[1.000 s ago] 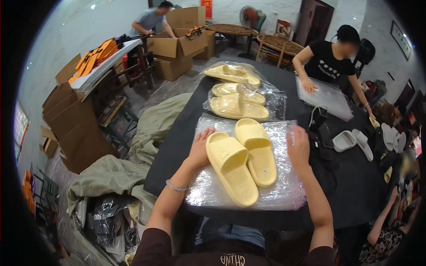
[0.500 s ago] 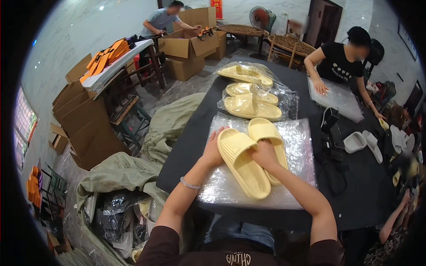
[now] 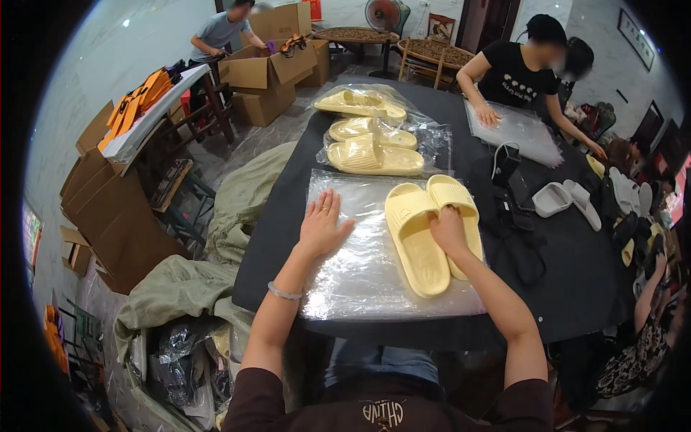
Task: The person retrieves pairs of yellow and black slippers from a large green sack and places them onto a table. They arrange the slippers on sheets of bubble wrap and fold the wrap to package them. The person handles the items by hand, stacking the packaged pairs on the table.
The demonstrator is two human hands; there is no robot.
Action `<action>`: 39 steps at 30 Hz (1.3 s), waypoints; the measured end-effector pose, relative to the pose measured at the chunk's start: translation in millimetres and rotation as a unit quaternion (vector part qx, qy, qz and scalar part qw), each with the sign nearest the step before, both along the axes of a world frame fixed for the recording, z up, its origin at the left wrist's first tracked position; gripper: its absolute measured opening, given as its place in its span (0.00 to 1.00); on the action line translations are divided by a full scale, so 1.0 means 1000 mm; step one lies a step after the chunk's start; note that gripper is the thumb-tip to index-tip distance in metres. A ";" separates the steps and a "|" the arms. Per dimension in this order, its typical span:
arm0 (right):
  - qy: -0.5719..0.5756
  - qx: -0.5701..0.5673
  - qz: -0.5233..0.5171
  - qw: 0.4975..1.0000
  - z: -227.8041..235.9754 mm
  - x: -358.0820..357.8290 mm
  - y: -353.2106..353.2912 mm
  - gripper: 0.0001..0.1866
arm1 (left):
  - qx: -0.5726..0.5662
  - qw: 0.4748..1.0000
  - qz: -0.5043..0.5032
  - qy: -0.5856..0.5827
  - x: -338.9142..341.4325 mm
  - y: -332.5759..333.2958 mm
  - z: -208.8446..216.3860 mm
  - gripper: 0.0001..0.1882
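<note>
My left hand [image 3: 324,225] lies flat, fingers spread, on the left part of a stack of clear plastic bags [image 3: 349,284]. On the stack's right part rests a pair of pale yellow slide slippers, side by side with toes pointing away. The left slipper [image 3: 423,263] slightly overlaps the right slipper [image 3: 459,196]. My right hand [image 3: 449,232] is closed on the pair where they meet, its fingertips partly hidden by the straps. Beyond the stack, several yellow slippers [image 3: 378,160] lie in clear bags.
A black device [image 3: 512,194] with a cable and white slippers [image 3: 572,201] sit right on the black table [image 3: 277,252]. A co-worker [image 3: 522,79] touches more plastic bags [image 3: 515,137]. Left of the table stands an open woven sack [image 3: 173,288]; another person works by cardboard boxes [image 3: 263,101].
My left hand has left the slippers and come down on the bags. My right hand has carried the pair to the right side of the stack. The view has shifted.
</note>
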State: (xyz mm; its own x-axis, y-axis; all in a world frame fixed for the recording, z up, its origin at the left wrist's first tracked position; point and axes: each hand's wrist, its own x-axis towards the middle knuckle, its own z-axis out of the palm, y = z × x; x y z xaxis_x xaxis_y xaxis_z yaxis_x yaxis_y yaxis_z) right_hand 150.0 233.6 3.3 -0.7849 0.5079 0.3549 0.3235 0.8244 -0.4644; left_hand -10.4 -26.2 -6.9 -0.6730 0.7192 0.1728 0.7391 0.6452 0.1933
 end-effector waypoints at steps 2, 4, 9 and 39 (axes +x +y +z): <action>-0.030 0.014 -0.020 0.999 -0.001 0.002 -0.002 0.18 | 0.018 1.000 -0.002 0.009 -0.001 -0.003 0.000 0.40; -0.034 0.033 -0.030 0.998 -0.003 0.000 -0.003 0.19 | 0.042 0.998 -0.005 0.042 0.002 -0.004 0.002 0.38; -0.040 0.051 -0.038 0.997 -0.006 0.001 -0.003 0.19 | -0.015 0.990 -0.122 0.070 0.049 -0.012 0.029 0.34; -0.027 0.043 0.018 0.999 0.003 0.003 0.023 0.17 | 0.083 0.994 0.066 0.028 0.087 -0.021 0.004 0.32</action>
